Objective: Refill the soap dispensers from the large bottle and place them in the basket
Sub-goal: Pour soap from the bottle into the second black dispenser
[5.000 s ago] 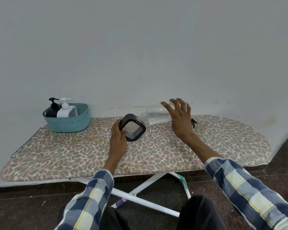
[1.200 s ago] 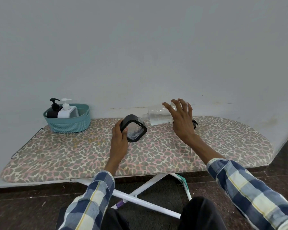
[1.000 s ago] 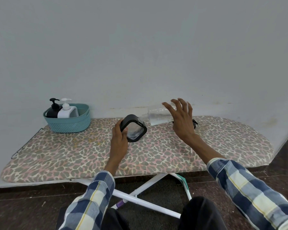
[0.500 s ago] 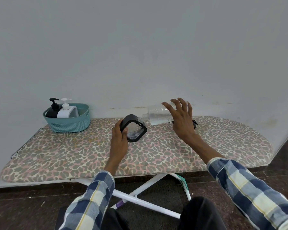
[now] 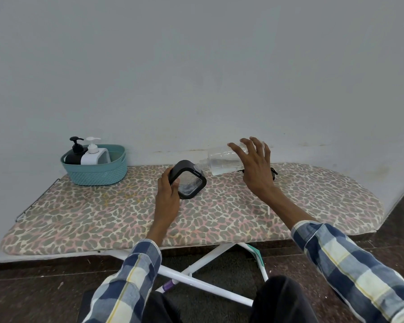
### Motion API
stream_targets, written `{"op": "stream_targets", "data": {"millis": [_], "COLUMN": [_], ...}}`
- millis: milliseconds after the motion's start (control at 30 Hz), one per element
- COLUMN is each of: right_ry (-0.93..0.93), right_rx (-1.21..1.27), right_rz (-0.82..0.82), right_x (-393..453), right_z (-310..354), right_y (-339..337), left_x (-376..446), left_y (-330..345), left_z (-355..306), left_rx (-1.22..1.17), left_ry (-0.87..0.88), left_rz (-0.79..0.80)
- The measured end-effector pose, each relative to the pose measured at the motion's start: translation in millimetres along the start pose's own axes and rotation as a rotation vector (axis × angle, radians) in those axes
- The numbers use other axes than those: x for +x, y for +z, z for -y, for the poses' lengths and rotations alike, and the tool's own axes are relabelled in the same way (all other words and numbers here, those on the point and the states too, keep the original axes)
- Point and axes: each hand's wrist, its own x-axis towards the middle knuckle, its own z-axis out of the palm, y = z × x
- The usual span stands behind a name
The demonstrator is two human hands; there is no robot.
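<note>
Left hand (image 5: 167,193) grips the black-framed dispenser (image 5: 189,179) by its rigid edge—right hand (image 5: 254,164) holds the light, likely slippery large bottle (image 5: 222,160) mid-body.

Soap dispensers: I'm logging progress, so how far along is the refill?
Done, it seems: a black dispenser and a white dispenser stand in the basket. In hand: the left hand tilts a third dispenser while the right hand tips the clear bottle into it. Left: capping it and putting it in the basket.
</note>
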Motion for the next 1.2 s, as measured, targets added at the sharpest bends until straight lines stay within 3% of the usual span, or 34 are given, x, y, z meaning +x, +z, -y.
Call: {"op": "stream_targets", "data": {"millis": [1200], "right_ry": [-0.012], "right_rx": [-0.006], "right_rz": [0.011], "right_x": [3.1], "right_z": [0.4], "right_y": [-3.2], "left_x": [0.3], "left_y": [-0.4], "left_z": [1.3], "left_rx": [-0.003], "left_ry": [-0.011], "left_rz": [0.0]}}
